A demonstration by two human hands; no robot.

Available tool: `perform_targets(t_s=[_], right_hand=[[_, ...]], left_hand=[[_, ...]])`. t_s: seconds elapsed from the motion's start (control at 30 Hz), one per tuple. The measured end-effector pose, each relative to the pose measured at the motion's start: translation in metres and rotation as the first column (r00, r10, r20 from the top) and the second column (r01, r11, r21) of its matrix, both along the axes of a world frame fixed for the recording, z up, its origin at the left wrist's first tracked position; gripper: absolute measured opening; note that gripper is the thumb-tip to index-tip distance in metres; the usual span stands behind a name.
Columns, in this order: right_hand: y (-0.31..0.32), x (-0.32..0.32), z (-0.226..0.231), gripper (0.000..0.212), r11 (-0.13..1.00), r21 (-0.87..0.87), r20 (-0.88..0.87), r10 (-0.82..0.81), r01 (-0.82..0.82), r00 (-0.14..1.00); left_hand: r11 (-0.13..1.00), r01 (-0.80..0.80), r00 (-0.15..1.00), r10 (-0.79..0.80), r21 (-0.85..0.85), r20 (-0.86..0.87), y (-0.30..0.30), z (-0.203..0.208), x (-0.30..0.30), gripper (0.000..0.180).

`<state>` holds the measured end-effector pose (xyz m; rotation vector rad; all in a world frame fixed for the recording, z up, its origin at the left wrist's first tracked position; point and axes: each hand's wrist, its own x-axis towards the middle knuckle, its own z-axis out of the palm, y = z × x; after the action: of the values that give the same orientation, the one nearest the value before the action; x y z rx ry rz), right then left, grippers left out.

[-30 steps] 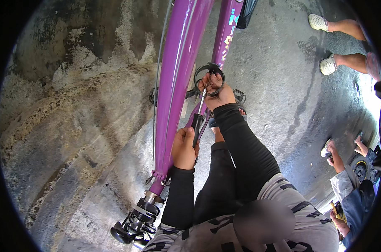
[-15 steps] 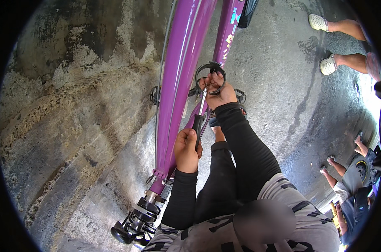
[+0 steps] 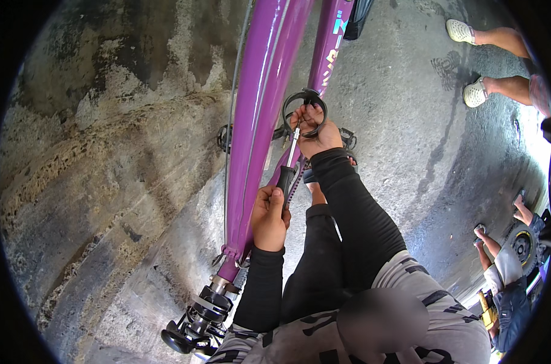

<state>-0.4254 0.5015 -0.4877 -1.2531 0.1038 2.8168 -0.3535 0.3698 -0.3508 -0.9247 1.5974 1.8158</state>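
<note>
My left hand (image 3: pixel 269 221) grips screwdriver (image 3: pixel 286 178); right hand (image 3: pixel 318 134), closure indeterminable, touches black ring (image 3: pixel 311 92) at edge of purple tube (image 3: pixel 324 51).

The purple bicycle frame (image 3: pixel 260 121) looks smooth and glossy, streaked with bright reflections. The hand tool (image 3: pixel 291 155) joins a shiny metal shaft (image 3: pixel 294 147) to a dark, plastic-looking handle (image 3: pixel 286 178). The black ring (image 3: pixel 310 94) appears smooth; the sleeves (image 3: pixel 355 197), matt cloth; the floor (image 3: pixel 397 121), rough concrete.

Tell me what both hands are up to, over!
Left hand: gripping black-handled tool. Right hand: fingers at black ring. Possible obstacle: purple bike frame, close beside left hand.
</note>
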Motion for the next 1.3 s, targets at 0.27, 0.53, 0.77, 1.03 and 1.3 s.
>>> perform_targets(t_s=[0.27,0.53,0.77,1.03,1.3], right_hand=[[0.003,-0.001,0.009,0.009,1.0,-0.011,0.008,0.009,-0.009,1.0],[0.002,-0.008,0.031,0.01,0.999,-0.032,0.14,-0.024,0.029,0.99],[0.004,-0.002,0.008,0.009,0.993,-0.122,0.056,-0.001,0.008,0.998],[0.001,-0.004,0.013,0.009,1.0,0.01,0.048,0.01,-0.01,0.999],[-0.002,-0.002,0.013,0.011,0.999,-0.002,0.063,-0.042,0.042,0.997]], left_hand=[[1.0,0.007,1.0,-0.007,-0.014,-0.011,0.002,0.002,-0.001,0.022],[0.999,-0.003,1.0,0.002,-0.032,-0.015,0.002,0.003,-0.001,0.024],[1.0,-0.001,1.0,0.0,-0.031,-0.018,0.0,0.004,-0.002,0.023],[1.0,0.017,0.999,-0.018,-0.024,-0.035,0.001,0.004,-0.003,0.022],[0.999,0.028,0.998,-0.029,-0.021,-0.048,0.001,0.005,-0.003,0.022]])
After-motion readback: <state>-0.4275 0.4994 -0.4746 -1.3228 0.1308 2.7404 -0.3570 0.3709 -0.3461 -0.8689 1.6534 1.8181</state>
